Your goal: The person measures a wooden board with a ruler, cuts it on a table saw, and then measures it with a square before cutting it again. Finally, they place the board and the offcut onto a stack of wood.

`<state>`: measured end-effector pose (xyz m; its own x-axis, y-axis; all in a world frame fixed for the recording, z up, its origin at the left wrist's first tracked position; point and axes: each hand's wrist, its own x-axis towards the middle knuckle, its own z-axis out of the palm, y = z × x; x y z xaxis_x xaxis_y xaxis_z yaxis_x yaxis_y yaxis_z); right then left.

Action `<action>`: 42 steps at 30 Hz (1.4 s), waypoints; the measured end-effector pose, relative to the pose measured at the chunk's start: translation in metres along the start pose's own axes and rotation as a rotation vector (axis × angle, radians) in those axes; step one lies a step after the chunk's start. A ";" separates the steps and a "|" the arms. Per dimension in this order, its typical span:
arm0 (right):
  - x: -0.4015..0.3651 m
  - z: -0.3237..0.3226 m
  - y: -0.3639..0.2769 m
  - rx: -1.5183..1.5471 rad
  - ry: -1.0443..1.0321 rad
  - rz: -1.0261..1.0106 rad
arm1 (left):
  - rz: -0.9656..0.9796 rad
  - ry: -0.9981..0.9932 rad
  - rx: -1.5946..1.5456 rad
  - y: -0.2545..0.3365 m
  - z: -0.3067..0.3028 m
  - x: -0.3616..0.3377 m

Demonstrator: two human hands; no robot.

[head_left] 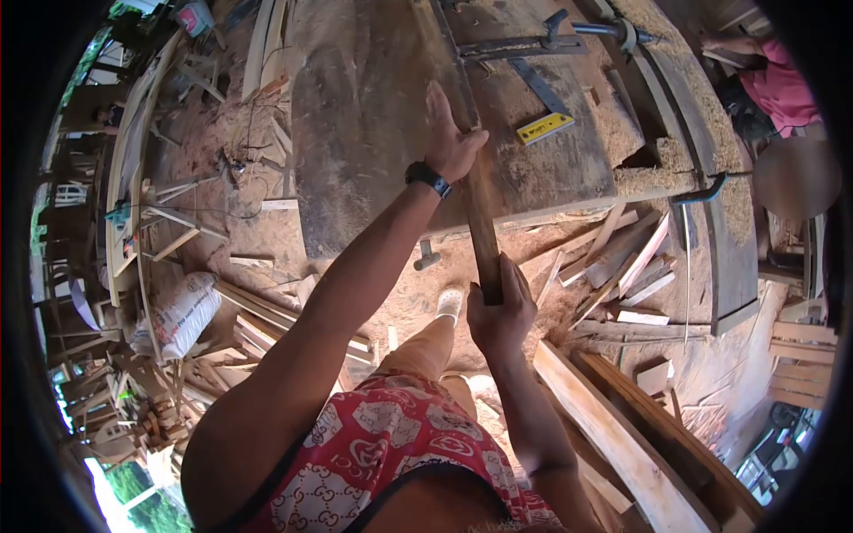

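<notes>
My right hand (499, 313) clenches the wooden strip's (481, 222) near end. My left hand (450, 142) lies farther along it, fingers straight, thumb hooked across.

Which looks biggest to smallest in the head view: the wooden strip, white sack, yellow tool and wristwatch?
Wooden strip, longest.
White sack, wider but shorter; it lies farther off.
Yellow tool and wristwatch look about alike.

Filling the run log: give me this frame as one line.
left hand: flat on long dark wooden strip | right hand: grip closed on strip's near end | strip crosses dusty wooden workbench edge
</notes>
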<state>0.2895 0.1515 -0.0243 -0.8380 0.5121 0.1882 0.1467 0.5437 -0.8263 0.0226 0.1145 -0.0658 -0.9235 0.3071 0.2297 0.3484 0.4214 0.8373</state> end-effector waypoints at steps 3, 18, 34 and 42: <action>0.013 0.009 -0.002 -0.069 0.019 -0.051 | -0.049 -0.007 0.085 -0.003 -0.001 0.017; 0.071 0.051 -0.010 -0.189 0.103 -0.057 | -0.177 -0.079 0.077 -0.007 -0.018 0.068; 0.117 0.078 -0.016 -0.294 0.180 -0.180 | -0.041 0.016 0.026 -0.011 -0.002 0.024; 0.155 0.100 -0.011 -0.361 0.187 -0.170 | -0.046 0.021 0.105 -0.036 0.003 0.073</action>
<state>0.1053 0.1583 -0.0395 -0.7616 0.4884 0.4259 0.2168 0.8114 -0.5429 -0.0568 0.1247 -0.0804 -0.9417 0.2681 0.2034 0.3195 0.5220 0.7908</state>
